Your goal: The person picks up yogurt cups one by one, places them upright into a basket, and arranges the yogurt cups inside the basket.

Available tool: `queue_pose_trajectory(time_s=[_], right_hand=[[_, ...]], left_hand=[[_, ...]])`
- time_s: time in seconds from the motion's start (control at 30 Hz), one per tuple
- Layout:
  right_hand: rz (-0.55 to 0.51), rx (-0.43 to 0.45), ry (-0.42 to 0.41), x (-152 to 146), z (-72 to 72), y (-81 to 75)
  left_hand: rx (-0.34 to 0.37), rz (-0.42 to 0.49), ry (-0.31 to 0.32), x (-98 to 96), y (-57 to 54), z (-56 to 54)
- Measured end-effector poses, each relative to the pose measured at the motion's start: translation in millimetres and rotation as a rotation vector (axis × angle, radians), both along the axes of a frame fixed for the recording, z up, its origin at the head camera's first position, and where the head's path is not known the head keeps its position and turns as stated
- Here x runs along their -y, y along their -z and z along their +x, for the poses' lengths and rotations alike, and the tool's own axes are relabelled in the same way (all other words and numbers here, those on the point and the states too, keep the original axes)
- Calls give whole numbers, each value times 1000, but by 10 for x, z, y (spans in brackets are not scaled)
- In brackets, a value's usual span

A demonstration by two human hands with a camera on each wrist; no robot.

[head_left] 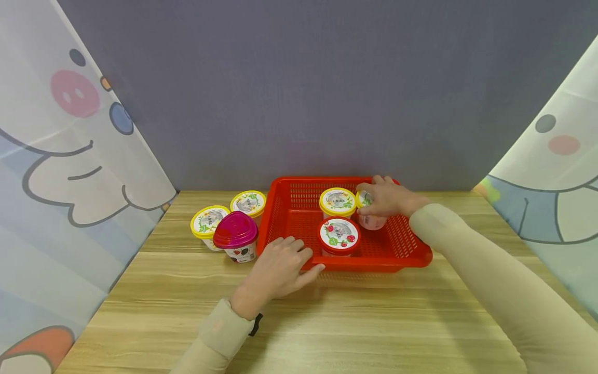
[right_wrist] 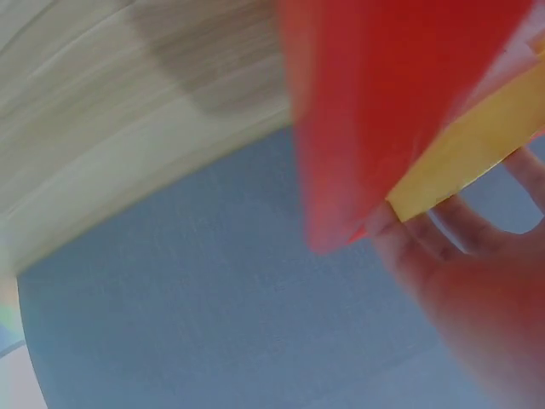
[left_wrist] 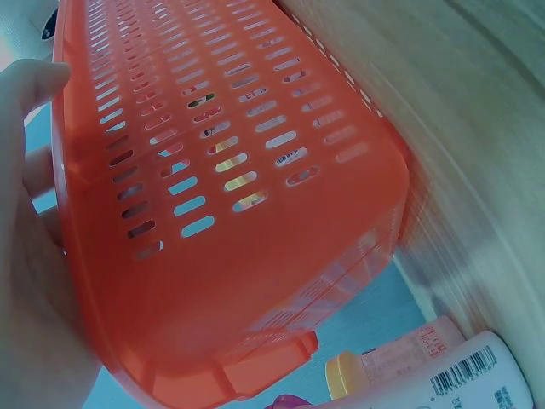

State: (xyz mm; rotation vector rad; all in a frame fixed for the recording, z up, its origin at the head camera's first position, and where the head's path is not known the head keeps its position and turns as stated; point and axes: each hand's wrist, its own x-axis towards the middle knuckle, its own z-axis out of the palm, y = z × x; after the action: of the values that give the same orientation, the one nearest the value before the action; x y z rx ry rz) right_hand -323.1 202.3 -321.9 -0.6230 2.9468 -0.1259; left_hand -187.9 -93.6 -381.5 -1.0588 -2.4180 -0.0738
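A red plastic basket (head_left: 299, 208) sits on the table. My left hand (head_left: 282, 265) grips its near rim, thumb outside and fingers over the edge; the left wrist view shows the slotted basket wall (left_wrist: 255, 111) close up. Inside the basket's right part, my right hand (head_left: 388, 197) holds a tub with a yellow lid (head_left: 363, 199) from above. Its fingers are on the yellow lid (right_wrist: 477, 136) in the right wrist view. Beside that tub stand another yellow-lidded tub (head_left: 338, 201) and a red-lidded tub (head_left: 339, 235) with a strawberry print.
Left of the basket, two yellow-lidded tubs (head_left: 209, 221) and a tub with a magenta domed lid (head_left: 235, 231) stand close together on the wooden table (head_left: 355, 322). Behind rises a grey panel (head_left: 299, 93). Cartoon-print curtains (head_left: 56, 182) hang at both sides.
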Motion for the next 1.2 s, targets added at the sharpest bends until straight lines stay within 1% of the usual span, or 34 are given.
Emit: queue_pose_trajectory(time_s=[0.2,0.37,0.6,0.77,0.93,1.2], right_hand=[[-54,11,-45,31,5,26],[-48,9,-62,51,12,27],[-37,13,-40,21,14,35],[-29,34,-48,8,12,68],[-23,32,-52,-6,8,117],[-36,46,-46,-25,10,151]], left_hand=[[32,-9,-21,4,-5,8],[36,-6,-24,7,-6,10],[31,-14,-26,4,-3,9],[16,-15,-23,0,0,10],[-3,-15,-18,-1,7,6],[2,-13,-8,-6,-6,9]])
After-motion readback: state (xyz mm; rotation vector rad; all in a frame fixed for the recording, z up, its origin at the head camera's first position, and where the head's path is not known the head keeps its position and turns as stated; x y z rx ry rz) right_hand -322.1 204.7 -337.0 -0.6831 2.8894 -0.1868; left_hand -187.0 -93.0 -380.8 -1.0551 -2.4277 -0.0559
